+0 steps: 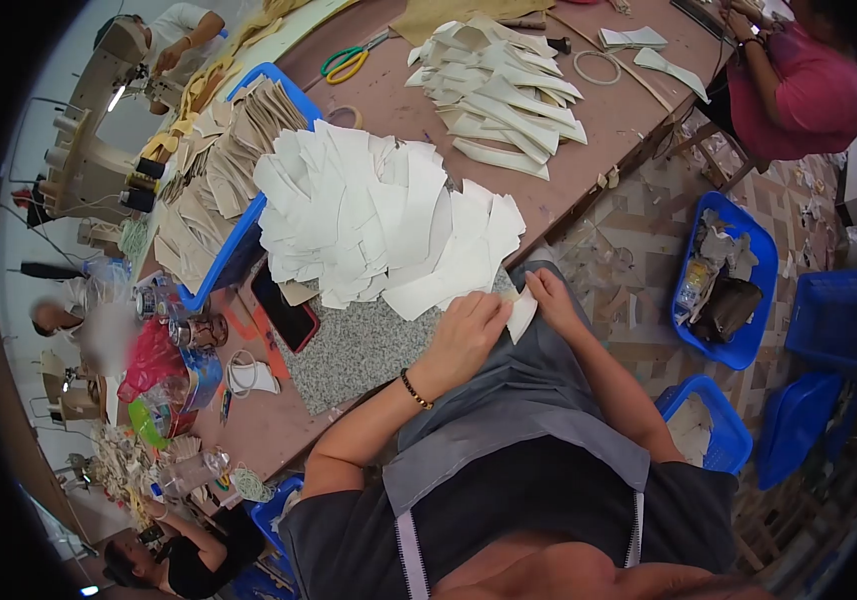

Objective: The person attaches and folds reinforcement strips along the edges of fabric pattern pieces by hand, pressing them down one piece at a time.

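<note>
My left hand, with a beaded bracelet at the wrist, closes its fingers on a small white cut piece above my lap. From the other side, my right hand pinches the same piece near its upper edge. Just beyond my hands, a large heap of white cut pieces lies on the table, partly over a speckled grey slab. Some pieces at the heap's near edge come close to my left hand. The fingertips partly hide the held piece.
A blue basket of beige pieces and a phone lie left of the heap. Farther back are scissors and another white stack. Blue bins stand on the floor at right. Other people work around the tables.
</note>
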Tool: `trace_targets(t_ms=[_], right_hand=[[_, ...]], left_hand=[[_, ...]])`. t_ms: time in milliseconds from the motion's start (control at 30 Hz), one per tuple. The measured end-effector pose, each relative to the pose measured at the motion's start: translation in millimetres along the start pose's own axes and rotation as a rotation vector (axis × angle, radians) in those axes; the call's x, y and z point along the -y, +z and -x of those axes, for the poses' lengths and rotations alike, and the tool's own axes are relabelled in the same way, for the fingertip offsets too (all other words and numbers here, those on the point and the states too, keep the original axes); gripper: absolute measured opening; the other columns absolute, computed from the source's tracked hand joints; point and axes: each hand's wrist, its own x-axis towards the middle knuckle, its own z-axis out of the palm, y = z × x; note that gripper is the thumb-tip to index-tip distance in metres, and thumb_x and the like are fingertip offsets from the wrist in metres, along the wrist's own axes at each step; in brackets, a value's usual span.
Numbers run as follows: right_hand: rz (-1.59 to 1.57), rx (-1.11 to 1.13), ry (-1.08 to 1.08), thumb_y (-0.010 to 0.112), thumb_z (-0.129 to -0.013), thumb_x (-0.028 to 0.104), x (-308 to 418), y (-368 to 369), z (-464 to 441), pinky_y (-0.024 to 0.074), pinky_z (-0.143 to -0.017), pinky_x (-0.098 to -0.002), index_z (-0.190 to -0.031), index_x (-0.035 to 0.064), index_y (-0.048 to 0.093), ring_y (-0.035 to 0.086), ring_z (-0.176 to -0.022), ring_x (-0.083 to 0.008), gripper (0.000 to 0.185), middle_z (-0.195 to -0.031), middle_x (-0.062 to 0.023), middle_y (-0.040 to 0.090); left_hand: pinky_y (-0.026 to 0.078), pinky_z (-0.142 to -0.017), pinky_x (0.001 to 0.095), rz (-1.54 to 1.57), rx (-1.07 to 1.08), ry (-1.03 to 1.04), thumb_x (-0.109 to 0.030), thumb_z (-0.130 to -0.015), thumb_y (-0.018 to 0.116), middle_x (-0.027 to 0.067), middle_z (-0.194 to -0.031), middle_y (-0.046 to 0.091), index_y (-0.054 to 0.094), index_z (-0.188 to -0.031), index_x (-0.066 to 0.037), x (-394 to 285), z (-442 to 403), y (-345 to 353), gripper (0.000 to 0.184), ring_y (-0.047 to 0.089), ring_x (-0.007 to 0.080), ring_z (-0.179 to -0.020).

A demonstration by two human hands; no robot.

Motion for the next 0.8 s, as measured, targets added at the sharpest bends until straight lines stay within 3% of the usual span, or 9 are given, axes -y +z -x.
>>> trace_targets(t_ms=[100,200,267,433,533,600,700,767,800], right_hand=[[-0.034,-0.074,-0.019,0.056,-0.099,0.025,-16.2,-6.3,-3.7,0.0368,-0.052,-0.0251,-0.079,0.004,0.052,0.045,-0.058,-0.0068,0.029,-0.064,0.0006,0.049],[-0.135,-0.137,0.168,0.056,-0.099,0.025,-10.4,-35.2,-1.3,0.0363,-0.045,-0.0243,-0.083,0.0053,0.053,0.046,-0.05,-0.0073,0.025,-0.064,0.0001,0.052],[-0.284,-0.128,0.108,0.055,-0.1,0.025,0.3,-64.6,-5.2,0.0348,-0.039,-0.0237,-0.089,0.0068,0.052,0.045,-0.045,-0.0073,0.022,-0.065,-0.0002,0.054],[-0.627,-0.1,-0.103,0.054,-0.101,0.019,148.0,-80.4,-31.3,0.0347,-0.042,-0.022,-0.099,0.0047,0.054,0.043,-0.046,-0.0057,0.015,-0.067,0.0001,0.054],[-0.669,-0.077,-0.252,0.052,-0.101,0.019,187.0,-71.1,-87.2,0.0372,-0.045,-0.0214,-0.103,0.0047,0.055,0.046,-0.05,-0.0063,0.015,-0.072,-0.0013,0.056],[-0.433,-0.259,-0.297,0.054,-0.099,0.02,202.9,-59.7,-122.3,0.0452,-0.056,-0.0251,-0.107,0.0016,0.057,0.056,-0.061,-0.0125,0.021,-0.078,-0.0054,0.059],[0.474,-0.624,-0.787,0.057,-0.096,0.021,181.8,-47.4,-148.3,0.0496,-0.069,-0.0307,-0.11,-0.0014,0.057,0.061,-0.076,-0.019,0.027,-0.084,-0.0092,0.061],[0.509,-0.488,-0.777,0.06,-0.093,0.019,182.4,-27.6,-107.4,0.0496,-0.075,-0.034,-0.109,-0.0014,0.058,0.062,-0.083,-0.0238,0.026,-0.088,-0.0115,0.063],[0.377,-0.262,-0.587,0.06,-0.092,0.017,177.9,-19.0,-83.4,0.0496,-0.074,-0.0335,-0.107,-0.0004,0.059,0.062,-0.084,-0.0241,0.023,-0.091,-0.0121,0.064]], left_hand=[[0.041,-0.085,0.0402,0.002,-0.058,-0.019,-0.004,-0.079,0.061,0.0115,-0.105,0.055,0.058,-0.117,0.0,-6.1,-12.3,14.4,0.038,0.055,0.0287,-0.102],[0.042,-0.085,0.0407,-0.008,-0.112,-0.049,-0.007,-0.08,0.066,0.0121,-0.107,0.056,0.058,-0.117,0.0,-17.0,-19.4,14.0,0.038,0.054,0.0296,-0.102],[0.042,-0.084,0.0407,0.12,-0.167,-0.049,-0.01,-0.081,0.069,0.0128,-0.107,0.056,0.059,-0.117,0.001,-11.6,-18.6,12.3,0.039,0.054,0.0299,-0.101],[0.042,-0.081,0.0404,-0.008,-0.381,-0.326,-0.014,-0.08,0.073,0.0129,-0.101,0.056,0.061,-0.112,0.001,16.0,-18.8,-1.3,0.038,0.053,0.0306,-0.092],[0.041,-0.077,0.0394,-0.143,-0.307,-0.445,-0.013,-0.078,0.074,0.0116,-0.096,0.054,0.062,-0.109,0.0,30.3,-19.4,4.1,0.035,0.052,0.0306,-0.088],[0.041,-0.075,0.0383,-0.097,-0.373,-0.418,-0.015,-0.076,0.076,0.0105,-0.091,0.054,0.064,-0.1,-0.001,37.0,-18.4,7.4,0.031,0.053,0.0292,-0.085],[0.041,-0.076,0.0388,0.0,-0.395,-0.443,-0.014,-0.075,0.077,0.0101,-0.089,0.054,0.063,-0.097,-0.002,41.1,-16.4,7.6,0.028,0.053,0.0285,-0.086],[0.04,-0.077,0.0396,0.082,-0.402,-0.477,-0.013,-0.075,0.076,0.0096,-0.09,0.053,0.062,-0.095,-0.004,42.4,-17.0,7.6,0.027,0.052,0.0287,-0.087],[0.041,-0.075,0.0389,0.088,-0.414,-0.466,-0.011,-0.075,0.076,0.0098,-0.088,0.054,0.063,-0.093,-0.003,43.5,-17.1,8.3,0.024,0.053,0.0281,-0.085]])
